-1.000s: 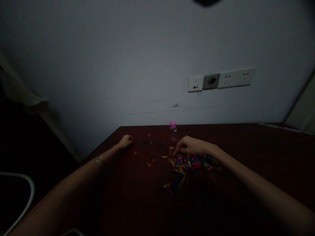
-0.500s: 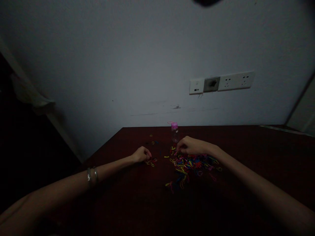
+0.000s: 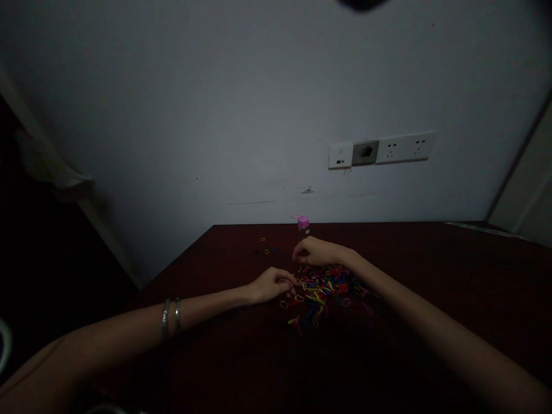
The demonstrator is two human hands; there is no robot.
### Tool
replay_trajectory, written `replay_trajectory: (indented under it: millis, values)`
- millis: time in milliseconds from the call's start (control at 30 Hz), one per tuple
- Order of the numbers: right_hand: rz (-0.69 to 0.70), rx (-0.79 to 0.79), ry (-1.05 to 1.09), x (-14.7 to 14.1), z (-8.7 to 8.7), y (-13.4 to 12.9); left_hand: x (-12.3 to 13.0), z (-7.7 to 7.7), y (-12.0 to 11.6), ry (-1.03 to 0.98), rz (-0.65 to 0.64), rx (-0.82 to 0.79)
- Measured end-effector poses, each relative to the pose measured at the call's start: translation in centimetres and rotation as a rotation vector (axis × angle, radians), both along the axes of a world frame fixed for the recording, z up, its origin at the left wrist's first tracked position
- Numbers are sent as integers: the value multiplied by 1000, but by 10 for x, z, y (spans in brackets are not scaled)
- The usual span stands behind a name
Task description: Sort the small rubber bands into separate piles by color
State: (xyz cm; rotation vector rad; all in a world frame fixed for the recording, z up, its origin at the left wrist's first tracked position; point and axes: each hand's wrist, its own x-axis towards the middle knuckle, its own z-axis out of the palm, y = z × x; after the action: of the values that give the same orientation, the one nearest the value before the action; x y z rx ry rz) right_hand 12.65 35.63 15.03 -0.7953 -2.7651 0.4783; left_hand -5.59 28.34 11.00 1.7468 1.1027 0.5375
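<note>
Two bare hands at work among coloured loop bands on a dark red-brown tabletop [image 3: 241, 356], in dim light. The main heap of bands [image 3: 330, 284], a tangle of yellow, red, blue and pink, lies before the person, partly beneath the right wrist. The left hand [image 3: 272, 284] rests low at the heap's left edge, fingers extended and slightly bent, with only a narrow space between thumb and fingertips; a pale loop [image 3: 283, 305] lies just beside it. Whether a band is pinched there cannot be told. The right hand [image 3: 314, 252] is curled, fingertips pointing down over the heap's far left corner; its grip is likewise too dark to read. Behind it stands a clear bottle [image 3: 303, 227] with a pink cap [image 3: 303, 220], upright, its lower part hidden. Farther left, a yellow band [image 3: 266, 251] and a blue band [image 3: 272, 250] lie apart from the heap.

Likely faults: the bands appear interlaced, so lifting one may drag its neighbours along. A broad sweep of the left hand could scatter loose loops, since they are light and unconfined. The right hand's knuckles, close to the bottle in this view, might tip it if raised or pushed away from the person. Dark bands, poorly distinguished from the dark surface, could easily be overlooked.
</note>
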Motion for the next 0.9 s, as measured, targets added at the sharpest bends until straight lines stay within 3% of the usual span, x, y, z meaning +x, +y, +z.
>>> replay_trajectory:
  millis: [200,433,633,900]
  values:
    - [-46,169,-32,-67,-21,38,-45,-4,23,153,191,206]
    - [-222,104,-144,-123,-58,92,-107,-5,61,441,473,364]
    - [-272,59,-198,-132,-72,98,-127,-10,80,524,506,360]
    - [-135,80,-161,-115,-64,89,-123,-13,88,612,428,370]
